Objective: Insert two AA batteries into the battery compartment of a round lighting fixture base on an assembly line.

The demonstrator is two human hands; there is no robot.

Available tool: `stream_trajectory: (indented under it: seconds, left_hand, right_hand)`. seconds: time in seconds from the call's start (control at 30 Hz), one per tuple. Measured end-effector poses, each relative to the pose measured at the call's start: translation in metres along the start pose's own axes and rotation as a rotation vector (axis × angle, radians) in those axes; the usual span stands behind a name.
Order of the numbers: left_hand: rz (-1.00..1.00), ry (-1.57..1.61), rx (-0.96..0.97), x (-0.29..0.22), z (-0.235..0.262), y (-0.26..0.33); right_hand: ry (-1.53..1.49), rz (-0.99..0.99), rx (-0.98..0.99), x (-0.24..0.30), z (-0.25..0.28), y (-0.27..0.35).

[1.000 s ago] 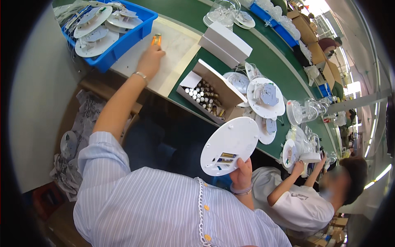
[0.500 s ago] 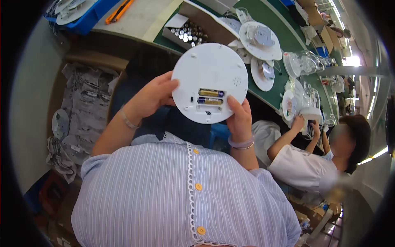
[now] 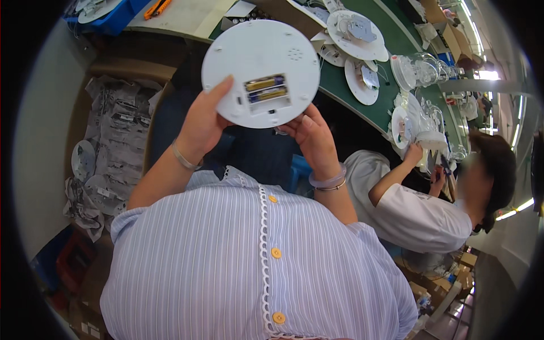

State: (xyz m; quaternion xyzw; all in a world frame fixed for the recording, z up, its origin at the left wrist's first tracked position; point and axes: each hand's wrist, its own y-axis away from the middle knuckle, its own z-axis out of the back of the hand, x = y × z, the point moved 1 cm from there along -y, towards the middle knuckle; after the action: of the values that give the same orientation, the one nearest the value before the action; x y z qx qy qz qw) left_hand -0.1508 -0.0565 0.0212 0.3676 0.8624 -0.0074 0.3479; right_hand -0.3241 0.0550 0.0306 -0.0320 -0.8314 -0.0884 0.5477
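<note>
I hold up a white round plastic housing (image 3: 255,56) with its battery side showing. Two gold and dark AA batteries (image 3: 265,89) lie side by side in its uncovered compartment, near the lower edge. My left hand (image 3: 204,118) grips the left rim, thumb on the face and fingers behind. My right hand (image 3: 313,139) is closed at the lower right rim, its fingertips partly hidden under the housing. A small ring of speaker holes shows at the housing's upper right.
An open box of batteries (image 3: 241,12) stands behind the housing. On the green bench (image 3: 335,80) lie more white discs with metal plates (image 3: 356,34) and clear lamp parts (image 3: 425,71). A paper-lined carton (image 3: 122,141) is at left. A co-worker (image 3: 422,212) works at right.
The housing has moved up and left and tilted. My right thumb has left the face beside the batteries, and that hand now sits at the lower right rim.
</note>
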Motion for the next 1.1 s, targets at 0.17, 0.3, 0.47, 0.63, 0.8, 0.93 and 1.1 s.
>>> stream_trajectory:
  seconds: [0.17, 0.3, 0.47, 0.63, 0.8, 0.93, 1.1]
  left_hand:
    - [-0.162, 0.121, -0.103, -0.023, 0.031, 0.002]
    - [-0.120, 0.078, -0.193, -0.026, 0.055, 0.007]
    - [-0.063, 0.016, -0.275, -0.018, 0.071, 0.010]
    - [-0.066, 0.032, -0.303, -0.017, 0.073, 0.007]
    - [-0.092, 0.038, -0.262, -0.013, 0.063, -0.001]
    - [-0.116, 0.007, -0.218, -0.013, 0.056, -0.004]
    - [-0.092, -0.028, -0.226, -0.013, 0.048, -0.003]
  right_hand:
    - [0.556, 0.309, -0.140, 0.014, 0.000, -0.039]
    - [1.193, 0.502, -0.124, 0.033, 0.002, -0.101]
    - [1.522, 0.315, -0.181, 0.037, -0.001, -0.170]
    - [1.393, 0.188, -0.211, 0.031, 0.001, -0.190]
    - [1.273, 0.206, -0.136, 0.016, 0.016, -0.192]
    - [1.092, 0.145, -0.060, 0.010, 0.029, -0.193]
    - [1.276, 0.526, -0.202, 0.013, 0.008, -0.184]
